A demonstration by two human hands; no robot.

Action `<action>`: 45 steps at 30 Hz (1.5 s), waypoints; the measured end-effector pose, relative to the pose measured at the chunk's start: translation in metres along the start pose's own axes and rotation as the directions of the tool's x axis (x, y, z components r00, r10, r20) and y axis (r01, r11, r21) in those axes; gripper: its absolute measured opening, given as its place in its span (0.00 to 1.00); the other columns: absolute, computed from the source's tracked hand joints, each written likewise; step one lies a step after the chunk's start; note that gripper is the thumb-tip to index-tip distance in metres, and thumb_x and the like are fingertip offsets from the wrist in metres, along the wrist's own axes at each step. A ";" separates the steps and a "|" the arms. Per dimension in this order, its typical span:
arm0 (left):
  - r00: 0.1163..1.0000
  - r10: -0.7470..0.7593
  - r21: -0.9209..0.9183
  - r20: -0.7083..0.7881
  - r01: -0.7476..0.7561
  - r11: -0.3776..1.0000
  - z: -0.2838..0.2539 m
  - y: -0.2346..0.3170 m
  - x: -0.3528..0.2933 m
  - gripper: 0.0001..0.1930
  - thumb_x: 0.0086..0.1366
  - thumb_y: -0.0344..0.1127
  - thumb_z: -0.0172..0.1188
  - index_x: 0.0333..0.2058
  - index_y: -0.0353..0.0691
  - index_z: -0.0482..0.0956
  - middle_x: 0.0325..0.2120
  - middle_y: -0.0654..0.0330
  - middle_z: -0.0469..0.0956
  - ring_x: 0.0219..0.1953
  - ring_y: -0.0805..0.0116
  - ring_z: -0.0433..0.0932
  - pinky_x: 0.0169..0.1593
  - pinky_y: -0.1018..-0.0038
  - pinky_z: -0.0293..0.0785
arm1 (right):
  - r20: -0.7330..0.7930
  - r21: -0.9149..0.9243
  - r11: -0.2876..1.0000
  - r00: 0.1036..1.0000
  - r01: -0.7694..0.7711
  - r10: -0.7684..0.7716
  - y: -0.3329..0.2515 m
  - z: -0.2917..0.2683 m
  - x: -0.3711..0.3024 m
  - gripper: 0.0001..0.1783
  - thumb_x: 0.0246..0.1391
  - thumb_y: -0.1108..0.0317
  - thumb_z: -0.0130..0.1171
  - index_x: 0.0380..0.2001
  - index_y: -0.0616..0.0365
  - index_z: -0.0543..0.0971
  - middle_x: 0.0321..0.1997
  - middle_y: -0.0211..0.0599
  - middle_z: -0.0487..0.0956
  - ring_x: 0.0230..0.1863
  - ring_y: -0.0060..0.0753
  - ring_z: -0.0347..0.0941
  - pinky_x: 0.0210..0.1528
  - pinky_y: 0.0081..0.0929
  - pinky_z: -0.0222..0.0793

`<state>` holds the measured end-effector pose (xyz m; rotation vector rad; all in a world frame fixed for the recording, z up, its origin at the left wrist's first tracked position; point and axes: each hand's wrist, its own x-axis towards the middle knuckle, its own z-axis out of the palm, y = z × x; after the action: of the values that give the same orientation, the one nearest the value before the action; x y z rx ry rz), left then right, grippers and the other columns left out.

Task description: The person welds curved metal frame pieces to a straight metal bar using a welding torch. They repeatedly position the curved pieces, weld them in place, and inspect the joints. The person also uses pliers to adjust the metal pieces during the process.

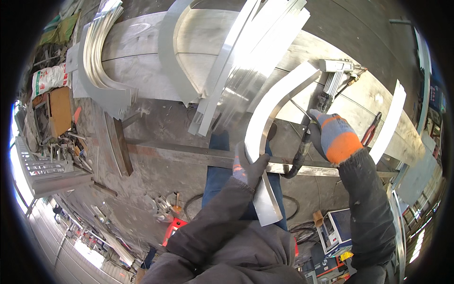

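Observation:
My left hand (249,165), in a dark glove, grips a long curved strip of shiny sheet metal (267,118) near its lower part. The strip arcs up and to the right toward a small metal block (336,65) on the workbench. My right hand (333,135), in a blue and orange glove, holds a black welding torch (302,150) beside the strip's right edge, over a flat steel bar (198,154) that runs across below the bench.
A metal workbench (142,52) carries several curved metal strips (99,57) and straight strips (246,57). Red-handled pliers (371,130) lie at right beside a pale strip (390,120). A cluttered shelf (52,156) stands left. Boxes (333,232) and cables lie on the floor.

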<state>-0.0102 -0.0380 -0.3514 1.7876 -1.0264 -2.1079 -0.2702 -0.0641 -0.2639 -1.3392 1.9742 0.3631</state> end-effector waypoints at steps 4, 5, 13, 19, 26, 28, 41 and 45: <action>0.996 0.083 0.131 -0.029 -0.078 0.988 0.009 0.001 -0.005 0.28 0.59 0.37 0.68 0.52 0.31 0.66 0.40 0.50 0.74 0.41 0.62 0.76 0.46 0.63 0.77 | 0.049 0.128 0.992 0.999 -0.017 0.010 0.004 -0.004 0.015 0.19 0.63 0.68 0.58 0.56 0.55 0.80 0.39 0.54 0.85 0.40 0.57 0.82 0.44 0.44 0.77; 0.997 0.072 0.154 -0.033 -0.066 0.986 0.011 0.000 -0.006 0.29 0.59 0.37 0.68 0.54 0.32 0.65 0.42 0.49 0.74 0.43 0.61 0.77 0.47 0.63 0.77 | 0.029 0.145 0.989 1.000 0.001 -0.005 0.004 -0.004 0.016 0.18 0.63 0.68 0.58 0.56 0.55 0.80 0.39 0.54 0.85 0.40 0.57 0.82 0.44 0.44 0.77; 0.995 -0.036 0.045 0.096 0.032 0.998 -0.013 0.003 0.003 0.28 0.62 0.40 0.67 0.56 0.34 0.69 0.44 0.53 0.76 0.45 0.64 0.77 0.49 0.65 0.75 | -0.032 0.150 0.981 0.993 0.121 -0.117 0.015 -0.013 0.006 0.20 0.65 0.67 0.57 0.59 0.54 0.78 0.40 0.54 0.85 0.42 0.54 0.83 0.46 0.41 0.76; 0.737 -0.316 -0.362 0.598 0.600 0.714 -0.082 0.017 0.028 0.14 0.74 0.46 0.59 0.46 0.42 0.75 0.28 0.64 0.73 0.25 0.71 0.76 0.25 0.74 0.73 | -0.077 0.503 0.844 0.982 0.188 -0.173 0.035 0.034 0.021 0.25 0.65 0.67 0.57 0.66 0.46 0.73 0.40 0.47 0.85 0.41 0.45 0.83 0.47 0.37 0.78; 0.219 -0.181 -0.209 0.959 0.975 0.068 -0.085 0.019 0.031 0.23 0.77 0.52 0.52 0.45 0.32 0.70 0.29 0.59 0.73 0.22 0.74 0.74 0.21 0.80 0.68 | -0.048 0.992 -0.111 0.997 0.055 0.062 -0.034 0.090 -0.021 0.21 0.73 0.61 0.47 0.63 0.58 0.71 0.22 0.30 0.68 0.15 0.21 0.60 0.15 0.22 0.54; 0.390 -0.352 -0.263 0.851 0.897 0.356 -0.083 0.034 0.008 0.23 0.76 0.51 0.54 0.48 0.32 0.70 0.32 0.58 0.73 0.22 0.74 0.73 0.20 0.80 0.67 | -0.066 0.939 -0.313 0.967 0.143 0.245 -0.048 0.084 -0.044 0.15 0.70 0.65 0.50 0.55 0.60 0.71 0.22 0.32 0.70 0.15 0.21 0.63 0.14 0.22 0.56; 0.562 -0.240 0.130 0.792 0.229 0.965 -0.143 0.162 -0.102 0.33 0.72 0.49 0.61 0.68 0.36 0.66 0.49 0.57 0.81 0.33 0.70 0.83 0.33 0.72 0.81 | -0.717 0.697 0.100 0.692 0.710 0.087 0.025 -0.041 -0.154 0.26 0.58 0.65 0.68 0.57 0.54 0.71 0.42 0.38 0.80 0.26 0.21 0.74 0.18 0.17 0.66; 0.565 -0.111 0.191 0.817 -0.083 0.978 -0.169 0.222 -0.079 0.32 0.73 0.51 0.60 0.67 0.36 0.69 0.48 0.52 0.82 0.38 0.63 0.85 0.39 0.68 0.86 | -0.741 0.644 -0.112 0.653 0.757 0.156 0.005 -0.041 -0.215 0.10 0.65 0.63 0.60 0.39 0.53 0.70 0.34 0.37 0.77 0.17 0.22 0.69 0.14 0.19 0.60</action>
<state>0.1042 -0.2228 -0.1584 0.7336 -1.4530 -3.0231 -0.2466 0.0627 -0.0876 -0.7631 1.3542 -1.8450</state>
